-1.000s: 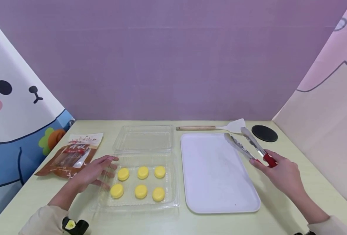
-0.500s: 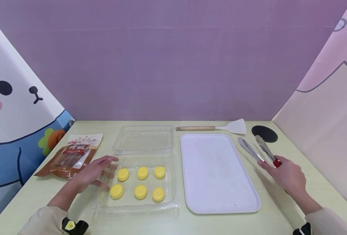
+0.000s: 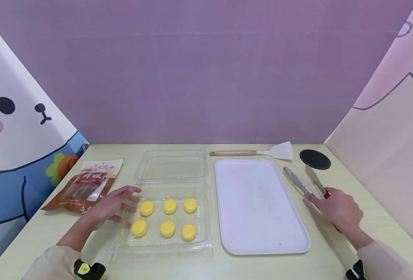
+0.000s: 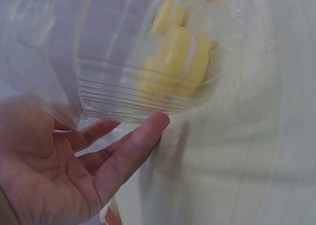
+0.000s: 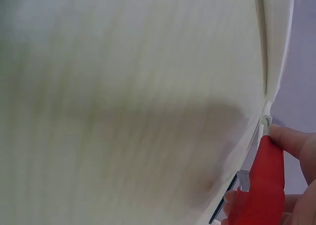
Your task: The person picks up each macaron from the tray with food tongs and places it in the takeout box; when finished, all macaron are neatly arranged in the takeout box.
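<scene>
A clear plastic clamshell box (image 3: 206, 217) lies with its lid (image 3: 171, 166) folded back. Inside it, several yellow macarons (image 3: 167, 228) sit in two rows; the left wrist view shows the pale filling of one macaron (image 4: 190, 59). My left hand (image 3: 110, 206) rests at the box's left wall, thumb and fingers loosely extended against it. To the right of the white tray (image 3: 259, 210), my right hand (image 3: 343, 210) grips metal tongs (image 3: 296, 182) with red handles (image 5: 261, 180). The tongs' tips stand apart, nothing between them, low over the table.
Behind the tray lies a white spatula (image 3: 281, 151) with a wooden handle. A black round disc (image 3: 315, 159) is at the back right. A brown food pouch (image 3: 84, 190) lies left of the box. A purple backdrop (image 3: 206, 77) closes off the table's rear.
The tongs have moved right and lower, from over the tray's right edge to the table beside it, with my right hand holding them. My left hand and the box have stayed put.
</scene>
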Action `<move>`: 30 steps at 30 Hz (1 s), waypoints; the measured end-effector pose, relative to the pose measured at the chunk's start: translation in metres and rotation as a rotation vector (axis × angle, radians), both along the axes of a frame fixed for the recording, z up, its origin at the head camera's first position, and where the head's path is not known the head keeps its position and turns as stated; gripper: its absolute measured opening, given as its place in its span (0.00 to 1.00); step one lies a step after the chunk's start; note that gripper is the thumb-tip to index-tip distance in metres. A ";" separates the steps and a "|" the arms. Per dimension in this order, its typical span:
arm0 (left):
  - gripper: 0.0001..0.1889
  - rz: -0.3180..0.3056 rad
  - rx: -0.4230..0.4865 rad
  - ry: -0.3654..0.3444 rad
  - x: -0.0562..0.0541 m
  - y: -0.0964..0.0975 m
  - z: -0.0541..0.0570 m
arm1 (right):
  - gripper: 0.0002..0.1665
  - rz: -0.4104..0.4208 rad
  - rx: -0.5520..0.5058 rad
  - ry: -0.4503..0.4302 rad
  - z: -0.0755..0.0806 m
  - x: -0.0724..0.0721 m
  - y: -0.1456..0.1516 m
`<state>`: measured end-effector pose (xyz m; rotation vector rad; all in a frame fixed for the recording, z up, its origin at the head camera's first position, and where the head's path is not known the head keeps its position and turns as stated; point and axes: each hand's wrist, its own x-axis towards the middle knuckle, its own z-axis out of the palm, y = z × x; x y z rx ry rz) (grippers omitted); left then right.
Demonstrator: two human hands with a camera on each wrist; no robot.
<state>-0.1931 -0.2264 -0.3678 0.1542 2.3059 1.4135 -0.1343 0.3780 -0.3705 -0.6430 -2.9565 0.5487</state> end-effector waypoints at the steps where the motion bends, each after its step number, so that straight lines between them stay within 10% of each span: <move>1: 0.31 0.000 0.000 -0.001 0.000 0.000 0.000 | 0.39 0.001 0.001 -0.004 0.000 0.000 -0.001; 16: 0.31 -0.002 0.013 -0.004 0.001 0.000 0.000 | 0.35 0.028 0.049 -0.036 -0.003 -0.006 -0.007; 24: 0.32 -0.005 0.013 0.002 0.003 -0.001 0.000 | 0.53 0.115 0.093 -0.124 0.003 -0.012 -0.005; 30: 0.34 -0.004 -0.003 0.008 0.003 -0.001 0.001 | 0.52 0.186 0.153 -0.021 0.017 -0.015 -0.022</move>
